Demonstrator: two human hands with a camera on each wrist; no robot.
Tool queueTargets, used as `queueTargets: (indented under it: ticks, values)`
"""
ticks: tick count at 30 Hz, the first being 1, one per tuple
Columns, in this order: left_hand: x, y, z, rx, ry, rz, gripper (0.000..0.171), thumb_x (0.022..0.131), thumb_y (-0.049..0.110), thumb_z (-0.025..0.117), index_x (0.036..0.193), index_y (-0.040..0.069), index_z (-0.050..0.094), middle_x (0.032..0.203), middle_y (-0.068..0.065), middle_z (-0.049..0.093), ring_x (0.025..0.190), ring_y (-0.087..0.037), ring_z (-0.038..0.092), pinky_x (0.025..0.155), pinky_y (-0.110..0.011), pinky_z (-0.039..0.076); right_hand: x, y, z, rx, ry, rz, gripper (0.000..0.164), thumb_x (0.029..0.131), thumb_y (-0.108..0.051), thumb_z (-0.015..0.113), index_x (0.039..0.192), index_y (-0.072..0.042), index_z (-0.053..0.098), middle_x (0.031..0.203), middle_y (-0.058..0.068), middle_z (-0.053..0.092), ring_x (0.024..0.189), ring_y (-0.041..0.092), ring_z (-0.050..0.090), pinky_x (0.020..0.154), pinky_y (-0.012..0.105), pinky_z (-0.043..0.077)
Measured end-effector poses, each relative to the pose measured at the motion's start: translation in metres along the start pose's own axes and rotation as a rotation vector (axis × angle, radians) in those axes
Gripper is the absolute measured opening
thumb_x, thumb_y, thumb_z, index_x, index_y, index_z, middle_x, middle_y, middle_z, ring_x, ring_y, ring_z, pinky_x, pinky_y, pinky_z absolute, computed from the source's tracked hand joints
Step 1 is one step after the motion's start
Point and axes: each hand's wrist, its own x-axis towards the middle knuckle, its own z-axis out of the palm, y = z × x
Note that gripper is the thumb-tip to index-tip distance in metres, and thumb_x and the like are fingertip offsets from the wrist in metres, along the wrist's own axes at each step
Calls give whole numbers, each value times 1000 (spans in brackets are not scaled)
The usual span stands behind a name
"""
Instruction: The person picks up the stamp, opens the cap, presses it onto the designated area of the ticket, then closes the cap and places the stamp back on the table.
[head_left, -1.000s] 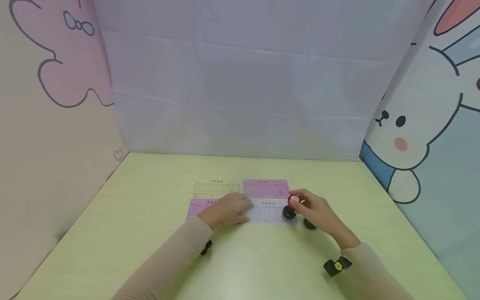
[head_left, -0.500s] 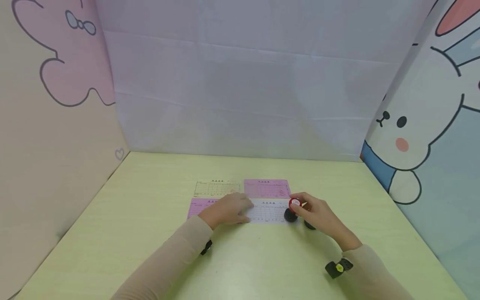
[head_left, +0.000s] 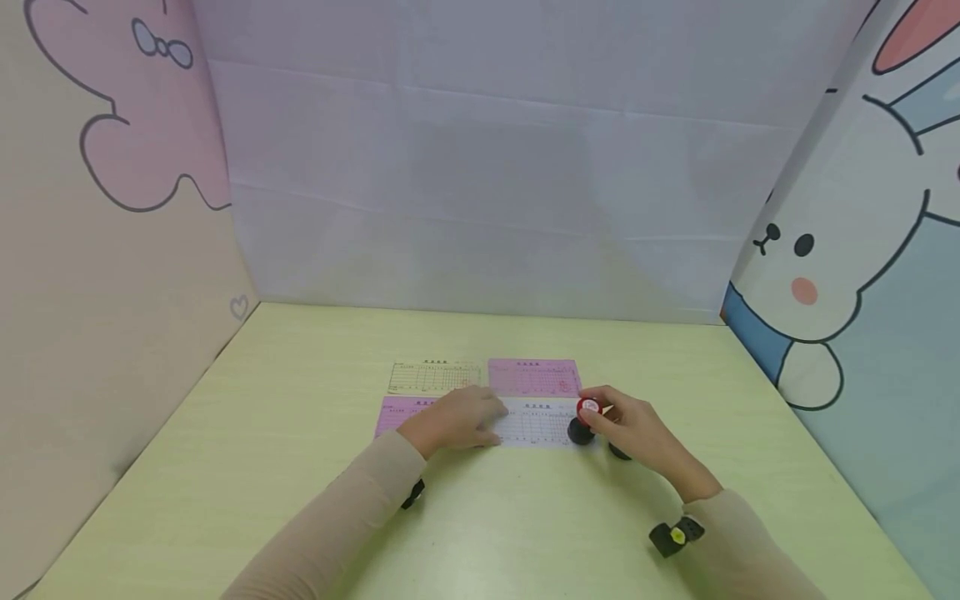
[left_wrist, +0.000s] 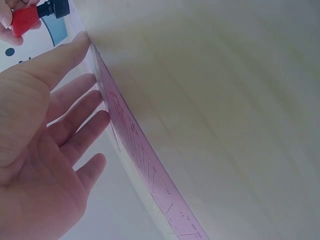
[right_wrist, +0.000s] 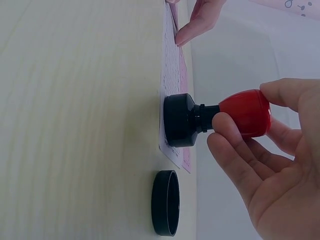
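My right hand (head_left: 637, 429) grips the red handle (right_wrist: 246, 113) of a round self-inking stamp with its fingertips. The stamp's black base (right_wrist: 179, 120) stands upright on the lower right part of a white printed form (head_left: 534, 423). My left hand (head_left: 457, 419) rests with extended fingers where the white form meets a purple form (head_left: 397, 414), covering part of both. In the left wrist view its fingertips (left_wrist: 102, 117) touch the paper's surface. Just right of the stamp lies a black round cap (right_wrist: 165, 203), partly hidden by my right hand in the head view.
Behind these two forms lie a yellow form (head_left: 427, 378) and a pink form (head_left: 531, 377), each with a red mark at its lower right. All are on a pale yellow table (head_left: 465, 533). A white sheet wall (head_left: 480, 192) stands behind, and cartoon-printed walls flank both sides.
From a second ago, the stamp has shifted slightly toward me with my right hand, at the white form's right end. Over the last half second it barely moves. My left hand stays in place.
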Motion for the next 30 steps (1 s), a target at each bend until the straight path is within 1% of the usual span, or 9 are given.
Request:
queueTargets:
  ticks: [8,16,19,25,30]
  values:
    - [0,0,0,2,-3,4,48,93,35,72,133,9,64,130,-4,63,120,-21,57,106,-33,43,-1,2,-1,8,-11,2,39,99,-27,65,130,-3,62,105,1,70,80,14,64,69,29,51]
    - [0,0,0,2,-1,7,48,93,35,72,133,9,64,130,-4,62,120,-20,56,106,-33,43,-1,3,0,48,-29,44,41,100,-29,65,131,-3,61,105,3,71,83,22,68,70,28,52]
    - [1,0,0,3,2,9,48,93,35,71,132,9,64,131,-5,62,121,-21,56,106,-33,43,-1,3,0,46,-29,36,41,100,-28,64,132,-2,61,106,4,71,82,23,68,70,28,52]
    - [0,0,0,15,0,10,47,94,36,71,133,9,64,131,-4,62,122,-20,56,107,-33,42,0,2,0,39,-34,20,40,100,-26,64,131,0,60,105,5,71,82,20,67,70,27,52]
    - [0,0,-1,-6,4,10,46,93,34,73,131,8,66,128,-4,64,119,-21,57,105,-33,44,0,3,1,33,-35,0,39,101,-25,62,130,1,60,101,3,71,80,18,65,68,27,52]
